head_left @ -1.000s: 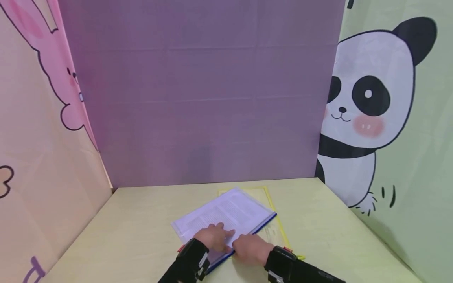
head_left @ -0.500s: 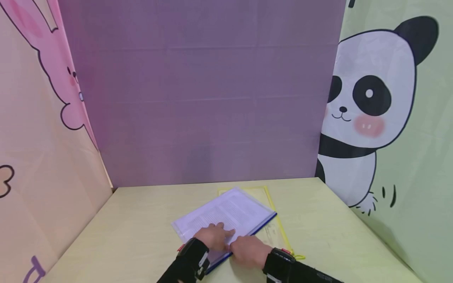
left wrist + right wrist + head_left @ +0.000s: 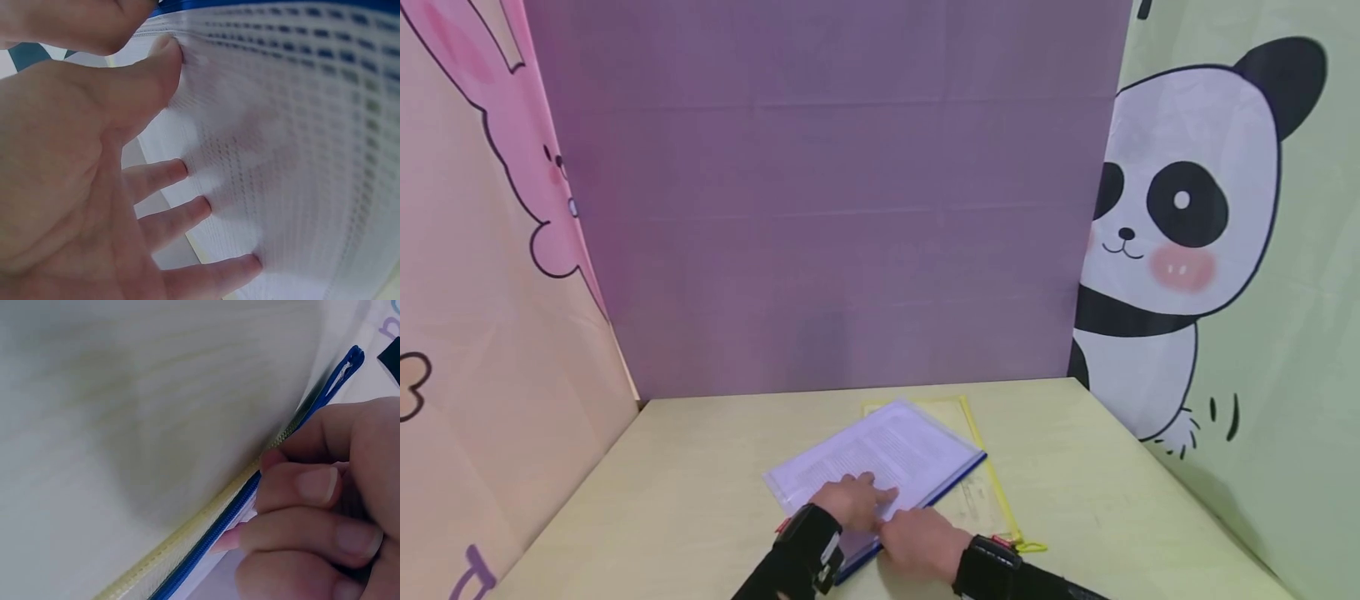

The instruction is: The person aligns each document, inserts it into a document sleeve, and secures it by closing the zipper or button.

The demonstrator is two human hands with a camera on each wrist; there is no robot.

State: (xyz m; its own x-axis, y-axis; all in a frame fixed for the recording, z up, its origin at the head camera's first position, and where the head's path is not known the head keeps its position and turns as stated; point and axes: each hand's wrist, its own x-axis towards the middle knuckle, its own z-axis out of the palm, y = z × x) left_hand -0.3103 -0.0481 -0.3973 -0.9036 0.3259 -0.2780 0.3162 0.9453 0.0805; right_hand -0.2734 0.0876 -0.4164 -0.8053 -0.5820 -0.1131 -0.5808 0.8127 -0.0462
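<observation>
Blue-edged pouch [image 3: 880,454] lies over a yellow pouch [image 3: 981,492] on the tabletop [image 3: 700,467]; left hand [image 3: 850,502] presses flat, fingers spread wide, while right hand [image 3: 925,533] pinches its zipper edge.

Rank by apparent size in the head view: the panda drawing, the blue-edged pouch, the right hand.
1. panda drawing
2. blue-edged pouch
3. right hand, though it lies nearer the camera than the others.

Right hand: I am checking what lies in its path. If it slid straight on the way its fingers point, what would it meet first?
Probably the left hand, which presses flat on the blue-edged pouch. The right hand pinches at the pouch's zipper edge, fingers pointing toward it; the gap looks tiny, though depth is unclear.
</observation>
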